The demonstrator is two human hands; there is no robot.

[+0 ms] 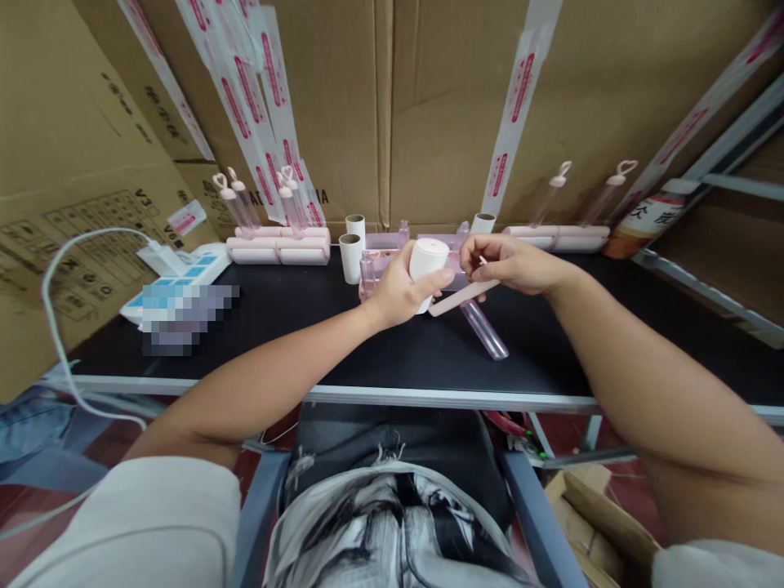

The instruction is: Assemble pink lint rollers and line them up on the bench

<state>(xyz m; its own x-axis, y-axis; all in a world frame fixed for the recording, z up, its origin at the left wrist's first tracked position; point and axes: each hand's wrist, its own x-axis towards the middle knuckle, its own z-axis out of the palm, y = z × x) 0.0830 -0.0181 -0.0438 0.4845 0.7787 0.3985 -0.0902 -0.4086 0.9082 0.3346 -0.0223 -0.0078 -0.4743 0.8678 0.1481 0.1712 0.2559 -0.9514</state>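
My left hand [398,287] is wrapped round a white cylinder [429,260] with a smooth round top, held upright above the black table. Close by on the right, my right hand [511,263] has its fingers curled and pinched round a pale pink strip [462,297], which slants down toward the cylinder's base. A small white bit pokes out between those fingers; its kind is unclear. Below the strip a clear purple-tinted tube [488,332] slants over the table. Behind my hands, small clear purple bottles [367,269] and pink-lilac pieces are partly hidden.
White cardboard-like tubes [351,260] stand behind. Pale pink holders [278,245] carry clear tubes with heart-loop tops; similar holders [556,238] are at right, beside a labelled bottle [655,219]. A power strip [202,273] with a white cable lies left. Large cardboard [441,122] backs the table [398,359].
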